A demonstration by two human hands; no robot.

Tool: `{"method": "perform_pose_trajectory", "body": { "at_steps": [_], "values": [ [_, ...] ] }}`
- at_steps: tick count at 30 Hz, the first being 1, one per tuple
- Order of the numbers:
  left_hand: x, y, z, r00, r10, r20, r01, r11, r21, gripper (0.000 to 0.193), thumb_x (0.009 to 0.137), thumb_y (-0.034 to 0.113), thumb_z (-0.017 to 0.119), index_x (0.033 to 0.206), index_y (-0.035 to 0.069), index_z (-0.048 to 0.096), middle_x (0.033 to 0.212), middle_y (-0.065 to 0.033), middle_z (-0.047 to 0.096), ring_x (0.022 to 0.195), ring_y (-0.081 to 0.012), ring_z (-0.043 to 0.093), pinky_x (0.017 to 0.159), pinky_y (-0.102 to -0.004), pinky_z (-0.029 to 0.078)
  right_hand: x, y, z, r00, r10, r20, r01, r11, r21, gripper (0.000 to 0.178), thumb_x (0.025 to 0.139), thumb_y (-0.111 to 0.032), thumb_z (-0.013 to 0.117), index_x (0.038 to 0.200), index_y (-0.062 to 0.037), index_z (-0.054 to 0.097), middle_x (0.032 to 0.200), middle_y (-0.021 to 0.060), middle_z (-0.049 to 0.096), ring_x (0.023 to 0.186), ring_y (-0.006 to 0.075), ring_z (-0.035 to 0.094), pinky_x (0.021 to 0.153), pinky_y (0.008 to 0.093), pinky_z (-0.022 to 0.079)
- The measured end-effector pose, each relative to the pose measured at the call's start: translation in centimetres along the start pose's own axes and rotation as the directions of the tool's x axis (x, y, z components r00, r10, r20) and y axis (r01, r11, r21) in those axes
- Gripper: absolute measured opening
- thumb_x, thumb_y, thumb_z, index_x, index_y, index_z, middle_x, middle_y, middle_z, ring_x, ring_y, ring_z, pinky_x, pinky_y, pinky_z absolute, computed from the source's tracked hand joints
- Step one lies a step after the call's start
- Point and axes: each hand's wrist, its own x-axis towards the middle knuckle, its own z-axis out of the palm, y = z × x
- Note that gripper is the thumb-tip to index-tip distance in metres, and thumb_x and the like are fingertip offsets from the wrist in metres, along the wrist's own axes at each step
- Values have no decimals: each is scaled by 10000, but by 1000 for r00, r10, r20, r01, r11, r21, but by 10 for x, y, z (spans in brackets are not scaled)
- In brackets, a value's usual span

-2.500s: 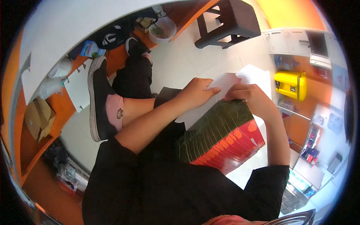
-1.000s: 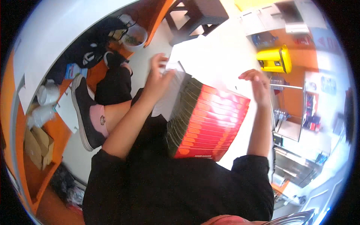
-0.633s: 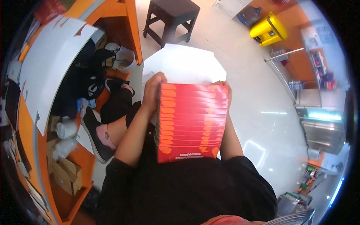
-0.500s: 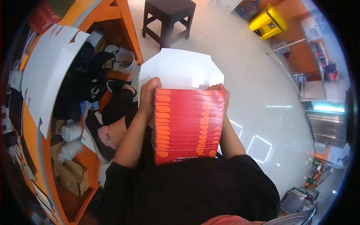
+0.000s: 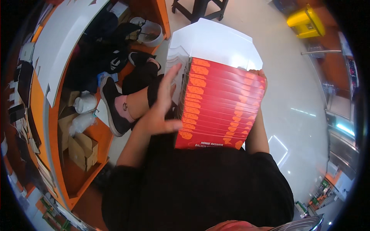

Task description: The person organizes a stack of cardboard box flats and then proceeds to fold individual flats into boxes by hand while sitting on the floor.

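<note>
A stack of red cardboard boxes [image 5: 219,104] with orange patches rests tilted against my front, its several layers fanned one over another. White cardboard flaps [image 5: 216,42] stick out at its far end. My left hand [image 5: 160,111] is beside the stack's left edge, fingers stretched and thumb spread, holding nothing; its thumb tip is at or very near the edge. At the far right corner, my right hand [image 5: 260,73] grips the stack, its fingers partly hidden behind the cardboard.
On the left stands an orange shelf unit [image 5: 163,17] holding a white bucket [image 5: 150,34], an open brown carton [image 5: 83,152] and dark bags. A white cut sheet [image 5: 63,46] leans over it. My crossed leg is beside it. Beyond are a black stool [image 5: 200,9] and a yellow bin [image 5: 306,23].
My left hand has let go of the stack's far left corner and opened beside its left edge. The stack has tilted, its far end turning right. The whole view has shifted.
</note>
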Motion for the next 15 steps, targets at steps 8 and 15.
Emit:
{"method": "perform_pose_trajectory", "body": {
  "at_steps": [8,15],
  "values": [
    [-37,8,15,1000,-28,-1,28,1000,13,1136,681,334,701,1386,10,-129,1456,-236,-101,1362,-326,-95,1075,-417,-8,10,6,-1,848,0,531,-203,924,324,329,916,-355,397,796,-80,533,764,99,582,657,183,558,583,337,456],
    [-25,1,9,1000,1,21,-6,973,231,1027,706,275,662,1402,9,-45,1462,-222,-39,1364,-341,-23,1081,-429,37,10,7,-3,878,60,475,-140,981,135,375,925,-385,346,761,-88,504,749,56,551,684,192,532,611,375,446]
  ]
}}
